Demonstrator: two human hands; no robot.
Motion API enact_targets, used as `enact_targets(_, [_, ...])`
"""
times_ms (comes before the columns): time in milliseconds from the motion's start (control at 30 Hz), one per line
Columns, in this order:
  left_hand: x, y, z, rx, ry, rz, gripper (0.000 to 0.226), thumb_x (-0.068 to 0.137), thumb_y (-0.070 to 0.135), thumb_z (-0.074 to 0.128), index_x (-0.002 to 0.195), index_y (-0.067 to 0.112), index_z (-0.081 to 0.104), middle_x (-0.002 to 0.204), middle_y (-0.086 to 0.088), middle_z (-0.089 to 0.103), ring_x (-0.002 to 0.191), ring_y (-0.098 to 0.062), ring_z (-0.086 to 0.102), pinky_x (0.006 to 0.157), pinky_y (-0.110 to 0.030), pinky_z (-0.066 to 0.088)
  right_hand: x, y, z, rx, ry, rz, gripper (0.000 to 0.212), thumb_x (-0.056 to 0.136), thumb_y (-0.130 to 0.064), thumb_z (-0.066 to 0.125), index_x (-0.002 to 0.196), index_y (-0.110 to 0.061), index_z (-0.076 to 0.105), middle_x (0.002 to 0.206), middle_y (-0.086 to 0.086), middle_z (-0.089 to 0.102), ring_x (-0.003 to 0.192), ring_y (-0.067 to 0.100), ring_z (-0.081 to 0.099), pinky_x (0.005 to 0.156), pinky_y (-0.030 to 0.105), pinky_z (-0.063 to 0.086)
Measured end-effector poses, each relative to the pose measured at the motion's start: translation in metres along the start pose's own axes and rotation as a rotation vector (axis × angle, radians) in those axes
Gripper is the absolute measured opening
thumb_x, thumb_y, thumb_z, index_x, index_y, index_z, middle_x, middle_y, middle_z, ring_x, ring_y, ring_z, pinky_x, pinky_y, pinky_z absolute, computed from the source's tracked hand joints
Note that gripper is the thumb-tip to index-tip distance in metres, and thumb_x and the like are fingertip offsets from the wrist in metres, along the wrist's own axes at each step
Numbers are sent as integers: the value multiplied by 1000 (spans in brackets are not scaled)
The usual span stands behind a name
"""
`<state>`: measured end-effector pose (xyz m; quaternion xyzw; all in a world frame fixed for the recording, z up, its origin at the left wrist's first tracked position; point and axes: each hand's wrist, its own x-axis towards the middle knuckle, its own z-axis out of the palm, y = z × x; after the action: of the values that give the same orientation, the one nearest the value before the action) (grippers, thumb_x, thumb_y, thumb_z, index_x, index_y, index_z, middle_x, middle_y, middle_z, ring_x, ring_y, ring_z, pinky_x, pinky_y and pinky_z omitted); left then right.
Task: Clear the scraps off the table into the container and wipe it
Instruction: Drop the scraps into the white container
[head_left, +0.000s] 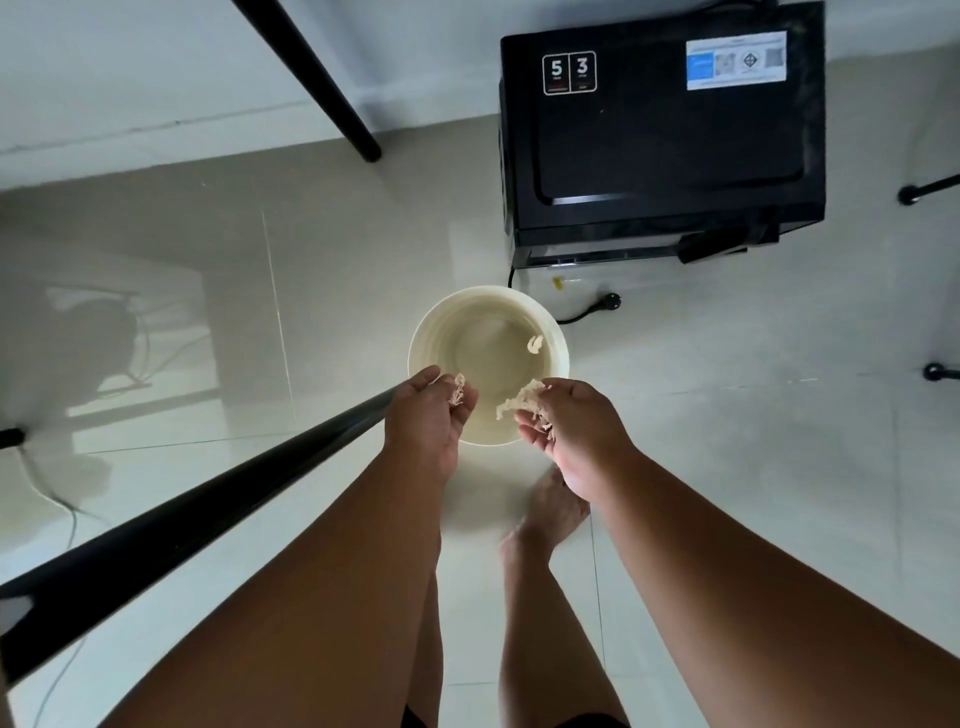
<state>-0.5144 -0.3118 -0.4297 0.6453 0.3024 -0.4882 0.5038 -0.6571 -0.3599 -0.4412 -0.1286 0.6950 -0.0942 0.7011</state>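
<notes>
Scraps (522, 402) are the matter here, and in the head view they are going into the container (431, 332), a pale round bucket which stands on the floor just beside the black microwave (660, 130) at the far right. The left hand (428, 410) has its fingers (465, 402) curled loosely around one small shred. The right hand (571, 431) pinches a bigger pale clump over the near rim. One more piece (535, 344) seems to be inside the bucket or falling into it.

I judge the clearing step is near its end, but the worktop top is not shown, only one dark edge bar (208, 499), so remaining scraps and the wiping I cannot confirm.

Count: two hands, one container, three scrap pieces visible, no cloth in view.
</notes>
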Motion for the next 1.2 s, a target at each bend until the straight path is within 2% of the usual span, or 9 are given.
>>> enact_targets(100, [5, -4, -2, 22, 15, 6, 30, 97, -12, 55, 124, 2, 54, 117, -24, 56, 92, -26, 62, 75, -32, 61, 2, 5, 3, 32, -4, 1, 6, 96, -8, 62, 98, -13, 64, 71, 1, 76, 74, 22, 69, 68, 32, 63])
enact_targets(200, [7, -7, -2, 21, 24, 1, 36, 97, -12, 55, 130, 1, 53, 125, -25, 54, 96, -29, 63, 81, -36, 61, 3, 6, 5, 55, 15, 7, 13, 98, -6, 59, 110, -7, 62, 87, 11, 73, 75, 24, 67, 70, 35, 64])
enact_targets(300, [6, -9, -2, 43, 35, -10, 40, 97, -11, 56, 134, 2, 54, 115, -20, 60, 90, -27, 68, 76, -34, 64, 2, 5, 6, 67, 16, 7, 21, 101, -9, 60, 121, -7, 61, 109, 13, 71, 88, 26, 74, 78, 38, 64])
enact_targets(500, [3, -12, -1, 82, 21, -3, 36, 99, -6, 57, 134, 5, 55, 111, -15, 62, 97, -30, 70, 80, -35, 63, -2, 4, 8, 115, 3, 14, 41, 101, -4, 53, 142, -6, 51, 122, 12, 62, 94, 28, 75, 72, 34, 64])
enact_targets(733, [-8, -12, 0, 124, 18, -7, 34, 101, -3, 56, 134, 6, 55, 111, -12, 61, 96, -29, 70, 79, -35, 63, -13, 3, 4, 126, 0, 9, 39, 100, -4, 55, 138, -4, 53, 113, 12, 64, 94, 29, 75, 73, 36, 64])
enact_targets(867, [-24, -10, -3, 189, 2, -4, 34, 101, -2, 56, 134, 6, 56, 122, -17, 62, 109, -32, 69, 88, -40, 62, -28, 1, -1, 121, -16, -14, 32, 100, -4, 55, 132, -5, 57, 113, 14, 66, 95, 32, 74, 80, 41, 64])
enact_targets(967, [-43, -4, -1, 209, -32, -9, 35, 103, 0, 53, 137, 7, 54, 130, -18, 60, 118, -34, 65, 99, -45, 57, -45, -5, -6, 115, -19, -37, 20, 100, -5, 56, 120, -8, 61, 110, 13, 67, 93, 32, 74, 81, 43, 63])
enact_targets(1067, [-67, 6, 1, 272, -56, 44, 32, 102, 0, 54, 133, 5, 57, 126, -19, 61, 107, -30, 67, 89, -42, 61, -70, -12, -13, 104, -23, -68, 12, 102, -8, 54, 109, -10, 64, 106, 13, 69, 90, 31, 74, 74, 39, 61])
enact_targets(1200, [-117, 26, 10, 353, -107, 104, 28, 100, 3, 55, 128, 7, 60, 120, -18, 63, 101, -27, 68, 77, -38, 62, -120, -32, -20, 63, -13, -133, 15, 104, -12, 51, 108, -13, 65, 105, 12, 73, 88, 28, 74, 69, 36, 60])
